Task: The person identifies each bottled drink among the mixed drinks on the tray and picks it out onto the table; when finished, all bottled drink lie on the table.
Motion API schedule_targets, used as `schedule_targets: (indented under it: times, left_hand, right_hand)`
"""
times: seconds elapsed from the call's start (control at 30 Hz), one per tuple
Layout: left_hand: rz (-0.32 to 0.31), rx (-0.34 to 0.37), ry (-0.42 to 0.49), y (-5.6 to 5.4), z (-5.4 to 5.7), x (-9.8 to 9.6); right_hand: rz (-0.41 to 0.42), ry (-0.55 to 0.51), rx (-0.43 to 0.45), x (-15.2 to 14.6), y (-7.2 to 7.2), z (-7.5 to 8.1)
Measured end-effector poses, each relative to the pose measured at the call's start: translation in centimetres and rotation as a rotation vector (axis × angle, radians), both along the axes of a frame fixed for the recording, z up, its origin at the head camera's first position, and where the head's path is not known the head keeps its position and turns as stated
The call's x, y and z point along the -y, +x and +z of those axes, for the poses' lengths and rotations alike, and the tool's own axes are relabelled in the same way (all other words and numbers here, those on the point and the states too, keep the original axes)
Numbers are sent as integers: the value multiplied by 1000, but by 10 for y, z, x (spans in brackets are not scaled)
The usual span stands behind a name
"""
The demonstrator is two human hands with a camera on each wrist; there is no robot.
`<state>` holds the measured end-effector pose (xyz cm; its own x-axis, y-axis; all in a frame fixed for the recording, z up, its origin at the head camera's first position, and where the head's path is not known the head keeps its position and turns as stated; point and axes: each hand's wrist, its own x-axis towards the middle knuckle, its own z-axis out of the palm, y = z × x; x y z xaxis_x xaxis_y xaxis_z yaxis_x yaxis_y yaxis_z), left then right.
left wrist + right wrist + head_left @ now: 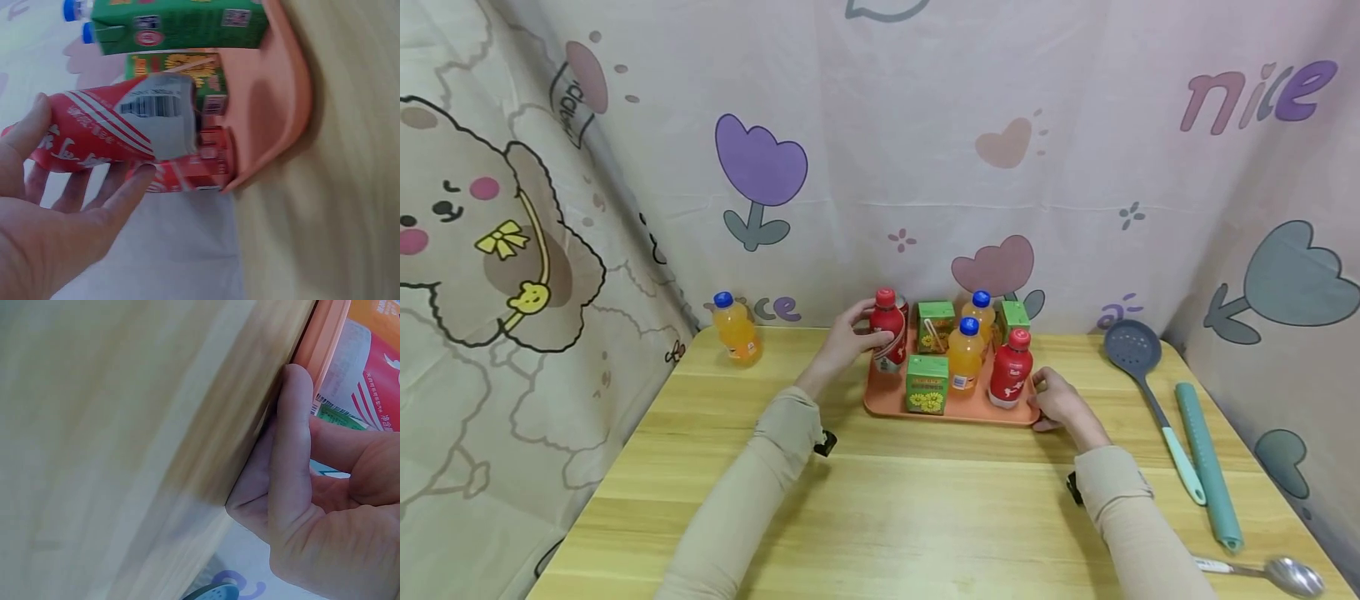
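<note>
My left hand (852, 335) grips a red soda bottle (106, 125) at the left end of an orange tray (970, 412). In the left wrist view the bottle's base hangs just off the tray floor, and a red can (187, 165) stands behind it. My right hand (1057, 400) holds the tray's right rim, with curled fingers (294, 437) at the edge. Beside that hand stands another red bottle (1011, 371). The tray also carries two orange juice bottles (965, 358) with blue caps and green drink cartons (927, 386), one partly hidden.
One more orange juice bottle (737, 331) stands at the table's back left. To the right lie a grey skimmer (1135, 348) with a mint handle, a rolled teal mat (1208, 467) and a metal spoon (1292, 575). A printed curtain (880, 150) hangs behind the wooden table (925, 508).
</note>
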<state>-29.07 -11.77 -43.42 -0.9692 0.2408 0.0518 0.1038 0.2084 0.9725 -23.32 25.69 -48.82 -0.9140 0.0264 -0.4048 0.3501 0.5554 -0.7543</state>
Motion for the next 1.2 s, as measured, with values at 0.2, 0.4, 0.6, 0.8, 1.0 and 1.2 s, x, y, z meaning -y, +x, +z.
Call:
schedule_targets:
  times: [0.2,0.4,0.6,0.8,1.0,1.2]
  left_hand:
    - [-12,44,14,9,16,11]
    - [-6,100,41,19,28,21]
    - [-54,185,130,26,32,30]
    - [-118,278,209,30,33,42]
    - [-140,327,228,30,32,57]
    - [-106,338,217,28,30,79]
  right_hand:
    - [1,4,-1,0,0,0]
    - [3,15,1,1,-1,1]
    - [7,22,3,1,0,1]
    - [13,28,2,1,-1,1]
    - [12,23,1,1,-1,1]
    - [6,22,9,0,1,0]
